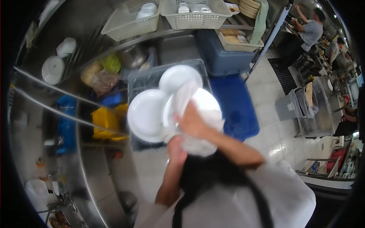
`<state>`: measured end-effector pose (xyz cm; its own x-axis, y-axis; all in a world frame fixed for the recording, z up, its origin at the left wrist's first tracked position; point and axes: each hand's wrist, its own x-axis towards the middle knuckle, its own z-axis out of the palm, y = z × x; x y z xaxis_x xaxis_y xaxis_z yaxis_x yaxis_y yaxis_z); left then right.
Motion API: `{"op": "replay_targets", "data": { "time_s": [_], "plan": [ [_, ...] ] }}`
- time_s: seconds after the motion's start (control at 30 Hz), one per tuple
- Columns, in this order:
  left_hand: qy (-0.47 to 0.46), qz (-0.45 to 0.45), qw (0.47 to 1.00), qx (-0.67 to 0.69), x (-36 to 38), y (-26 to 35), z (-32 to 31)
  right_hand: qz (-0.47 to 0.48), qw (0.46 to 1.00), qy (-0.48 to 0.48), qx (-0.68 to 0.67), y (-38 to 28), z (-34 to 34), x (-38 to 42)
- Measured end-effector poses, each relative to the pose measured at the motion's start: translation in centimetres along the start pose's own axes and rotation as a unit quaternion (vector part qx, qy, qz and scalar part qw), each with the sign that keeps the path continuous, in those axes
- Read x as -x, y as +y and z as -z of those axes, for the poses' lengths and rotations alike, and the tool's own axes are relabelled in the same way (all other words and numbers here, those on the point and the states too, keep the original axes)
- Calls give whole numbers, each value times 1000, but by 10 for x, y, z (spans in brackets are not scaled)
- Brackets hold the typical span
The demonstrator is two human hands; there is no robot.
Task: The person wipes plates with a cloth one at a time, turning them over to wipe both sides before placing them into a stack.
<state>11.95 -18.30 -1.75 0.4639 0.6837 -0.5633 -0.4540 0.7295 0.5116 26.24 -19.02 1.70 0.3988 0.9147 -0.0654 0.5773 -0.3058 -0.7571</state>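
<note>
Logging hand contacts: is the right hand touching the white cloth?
Touching: in the head view, the white cloth bunches around the right hand.

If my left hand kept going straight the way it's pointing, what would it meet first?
Your left hand would probably meet the crumpled white cloth first, then the round white plate it partly covers. Blur and overlap leave the depth unclear.

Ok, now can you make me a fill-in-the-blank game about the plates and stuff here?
The right hand presses a ____ cloth on a plate. Counting that one, ____ round plate tops show at the tub. The big flat thing just right of the tub is ____.

Missing words: white; three; blue
</note>
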Motion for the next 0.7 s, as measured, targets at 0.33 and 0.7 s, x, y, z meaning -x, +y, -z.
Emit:
{"op": "replay_targets", "data": {
  "time_s": [0.33,0.7],
  "plan": [
    [-87,-37,996,7,10,13,-14,-88,980,159,-82,70,138,54],
    [-133,17,990,48,-26,22,-9,-238,700,-143,-658,12,89,102]
  ]
}}
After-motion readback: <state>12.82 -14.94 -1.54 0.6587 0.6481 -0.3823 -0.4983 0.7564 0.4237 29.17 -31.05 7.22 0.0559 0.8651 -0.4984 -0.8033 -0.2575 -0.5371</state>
